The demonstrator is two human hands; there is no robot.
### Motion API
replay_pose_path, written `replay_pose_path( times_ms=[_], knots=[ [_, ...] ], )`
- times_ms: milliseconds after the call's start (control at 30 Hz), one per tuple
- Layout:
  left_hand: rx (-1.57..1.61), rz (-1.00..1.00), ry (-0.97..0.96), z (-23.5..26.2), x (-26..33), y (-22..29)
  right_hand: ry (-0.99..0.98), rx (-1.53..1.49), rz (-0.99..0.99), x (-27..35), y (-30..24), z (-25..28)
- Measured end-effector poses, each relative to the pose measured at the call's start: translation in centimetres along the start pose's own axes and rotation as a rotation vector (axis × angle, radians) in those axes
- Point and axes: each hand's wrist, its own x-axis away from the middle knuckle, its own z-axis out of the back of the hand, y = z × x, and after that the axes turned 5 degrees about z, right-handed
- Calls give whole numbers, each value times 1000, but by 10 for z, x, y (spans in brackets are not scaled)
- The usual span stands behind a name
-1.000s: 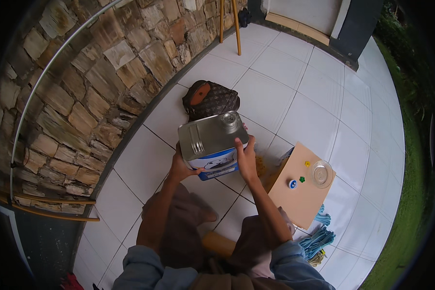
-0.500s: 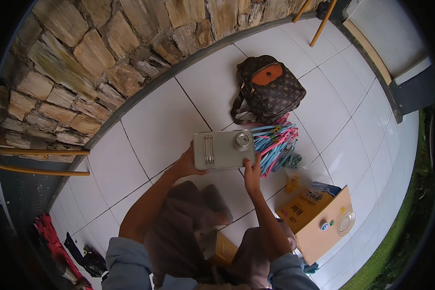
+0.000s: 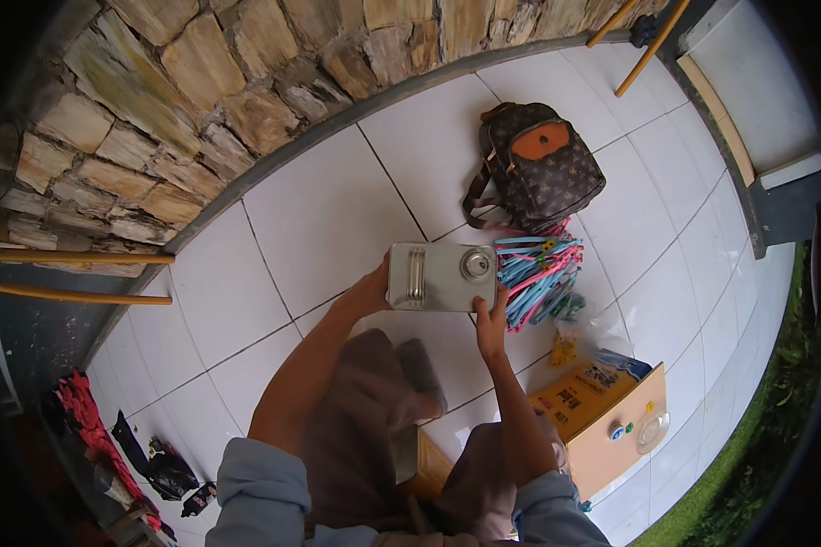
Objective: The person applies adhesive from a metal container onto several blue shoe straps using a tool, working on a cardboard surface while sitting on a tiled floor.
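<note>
Between my two hands I hold a rectangular grey-green metal can [image 3: 443,278] over the floor, its top turned up. That top has a raised wire-like carrying handle [image 3: 416,275] on the left and a round silver cap [image 3: 475,263] on the right. My left hand [image 3: 371,290] is wrapped round the can's left end, its fingers partly hidden below. My right hand [image 3: 491,323] grips the lower right corner, thumb on the top face. Just right of the can lies a bundle of pink and light-blue hangers [image 3: 534,283].
A brown patterned backpack [image 3: 543,169] sits beyond the hangers. Near my right arm, a cardboard box [image 3: 616,428] carries small round items and a clear dish [image 3: 653,432]. A stone wall [image 3: 274,82] bounds the far side; wooden legs [image 3: 82,258] and dark items [image 3: 166,472] are at left.
The view has shifted, so the backpack, hangers and box appear farther right. The can stays in both hands, with the same grip and its top still up.
</note>
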Motion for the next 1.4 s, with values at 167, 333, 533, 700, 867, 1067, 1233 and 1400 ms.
replay_pose_path(
  times_ms=[167,333,533,700,867,1067,1233,1400],
  knots=[
    [-627,311,343,17,-9,33,-124,120,118,-5,13,26],
    [-423,-184,802,-14,15,180,-94,271,258,16,-74,102],
    [124,-669,41,-166,21,286,148,493,296,86,-163,208],
    [-246,-694,-379,-294,34,299,592,587,282,152,-116,309],
    [-643,-561,-582,-370,40,272,430,694,-103,220,-38,342],
    [-755,-524,-555,-402,40,261,314,731,51,211,10,324],
    [-594,-570,-447,-387,12,241,353,655,114,180,-12,311],
    [98,-562,-369,-332,34,306,516,461,298,169,-93,315]
  ],
)
